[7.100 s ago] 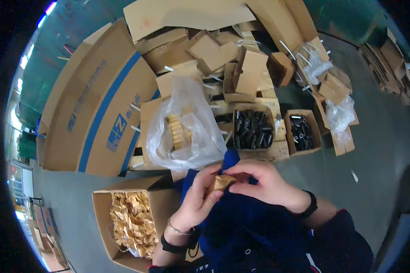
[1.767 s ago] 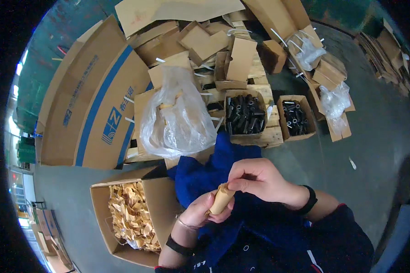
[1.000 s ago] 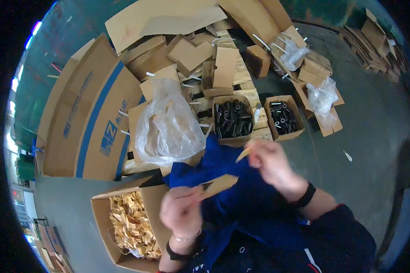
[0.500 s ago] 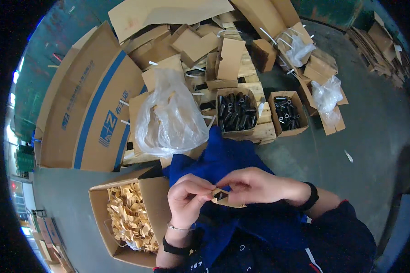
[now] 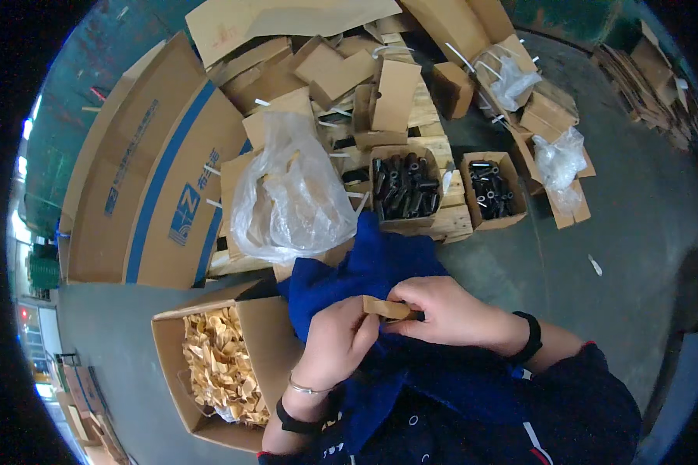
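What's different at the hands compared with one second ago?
The left hand has moved right and the right hand down and left, so both now hold the brown paper piece, which only the left held then. The strip the right hand held no longer shows. The lower-left carton and plastic bag stayed put.

Large cardboard panel (image 5: 141, 186), left of plastic bag (image 5: 291, 217): blue logo (image 5: 184, 215), blue characters (image 5: 208, 167), smaller blue line (image 5: 132, 155). Dark jacket (image 5: 473, 415), below bag: pale letters, unreadable.
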Demonstrator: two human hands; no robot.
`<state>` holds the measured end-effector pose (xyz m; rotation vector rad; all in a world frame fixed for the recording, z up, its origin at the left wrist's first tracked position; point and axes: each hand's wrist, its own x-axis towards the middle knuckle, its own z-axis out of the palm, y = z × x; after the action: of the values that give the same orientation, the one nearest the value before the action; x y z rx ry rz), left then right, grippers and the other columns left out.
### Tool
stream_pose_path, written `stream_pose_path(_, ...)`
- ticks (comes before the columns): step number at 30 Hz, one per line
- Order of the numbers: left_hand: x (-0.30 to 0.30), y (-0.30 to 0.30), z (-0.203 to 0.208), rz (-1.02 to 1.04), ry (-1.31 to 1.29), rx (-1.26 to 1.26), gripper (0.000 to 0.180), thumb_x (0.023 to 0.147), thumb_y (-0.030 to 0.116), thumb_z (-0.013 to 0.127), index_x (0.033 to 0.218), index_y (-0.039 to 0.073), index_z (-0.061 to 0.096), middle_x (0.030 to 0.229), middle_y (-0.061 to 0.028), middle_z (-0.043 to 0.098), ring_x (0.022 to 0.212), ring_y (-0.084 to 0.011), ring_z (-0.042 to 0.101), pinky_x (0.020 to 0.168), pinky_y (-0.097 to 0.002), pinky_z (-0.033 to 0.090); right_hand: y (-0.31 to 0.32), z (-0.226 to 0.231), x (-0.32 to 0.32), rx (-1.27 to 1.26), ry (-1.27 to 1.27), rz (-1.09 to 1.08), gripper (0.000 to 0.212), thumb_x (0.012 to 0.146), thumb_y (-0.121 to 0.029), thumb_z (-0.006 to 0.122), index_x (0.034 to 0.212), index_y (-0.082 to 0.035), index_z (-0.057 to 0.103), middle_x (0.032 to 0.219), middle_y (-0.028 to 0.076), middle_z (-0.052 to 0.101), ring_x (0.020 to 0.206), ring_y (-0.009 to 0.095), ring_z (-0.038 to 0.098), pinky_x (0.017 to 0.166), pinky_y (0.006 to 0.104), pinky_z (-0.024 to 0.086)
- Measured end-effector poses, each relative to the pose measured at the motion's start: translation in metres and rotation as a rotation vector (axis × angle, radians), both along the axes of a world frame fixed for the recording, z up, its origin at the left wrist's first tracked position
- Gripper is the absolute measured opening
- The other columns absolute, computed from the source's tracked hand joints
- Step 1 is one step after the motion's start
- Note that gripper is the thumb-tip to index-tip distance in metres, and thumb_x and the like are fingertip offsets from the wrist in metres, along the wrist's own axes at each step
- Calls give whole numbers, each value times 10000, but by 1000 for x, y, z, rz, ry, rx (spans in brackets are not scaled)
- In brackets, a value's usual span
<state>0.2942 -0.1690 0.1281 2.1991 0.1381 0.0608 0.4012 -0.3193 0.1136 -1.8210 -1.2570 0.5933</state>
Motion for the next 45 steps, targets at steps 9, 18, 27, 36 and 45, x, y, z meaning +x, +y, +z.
stream_pose_path(9,2,-6,-6,12,81,272,132,737,207,513,740,86,566,652,-126,562,617,-311,557,547,-398,446,0,0,-1,-79,271,-117,254,703,-134,661,882,-16,524,718,83,547,556,164,547,505,260,429)
stream_pose_path(18,-3,-11,-11,-61,150,334,130,764,206,478,764,105,559,646,-125,559,633,-307,559,550,-405,444,12,10,-3,-78,-390,67,152,629,-111,616,725,-24,538,644,104,517,610,266,527,508,330,415)
stream_pose_path(27,-5,-11,-6,106,2,-28,134,761,84,455,664,-3,485,607,-180,478,571,-332,496,502,-374,379,6,-5,-1,88,282,-184,150,739,-144,571,764,2,547,619,137,554,540,215,548,505,289,418)
stream_pose_path(36,-4,-10,7,10,-11,102,127,766,79,474,666,7,509,590,-157,485,549,-311,495,498,-370,388,7,5,-3,264,39,-57,188,799,-136,508,665,-17,451,606,134,476,579,330,495,509,380,388)
stream_pose_path(45,-4,-13,10,93,-158,-156,238,813,157,468,625,12,483,534,-95,462,493,-244,481,460,-318,368,4,0,-6,319,462,-237,175,838,-156,492,732,-21,526,628,26,517,547,124,484,477,241,359)
